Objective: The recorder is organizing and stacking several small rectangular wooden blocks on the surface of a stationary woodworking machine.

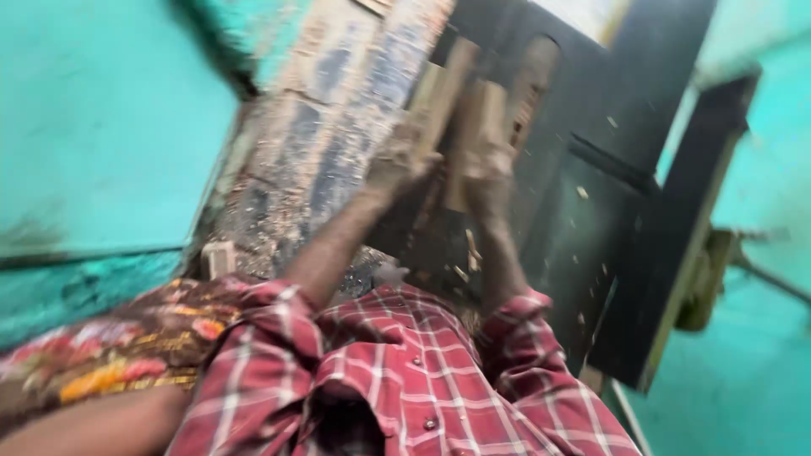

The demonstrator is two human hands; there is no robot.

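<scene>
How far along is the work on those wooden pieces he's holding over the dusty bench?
Some cutting or shaving looks done: sawdust and chips cover the worn wooden bench top. In hand: the left hand and right hand each grip a pale wooden block, raised over the bench. The picture is blurred, so the blocks' finish and what remains cannot be judged.

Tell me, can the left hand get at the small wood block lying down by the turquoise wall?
Probably not right now: the left hand is up gripping a wooden piece, while the small block lies low, though nothing blocks the way.
</scene>
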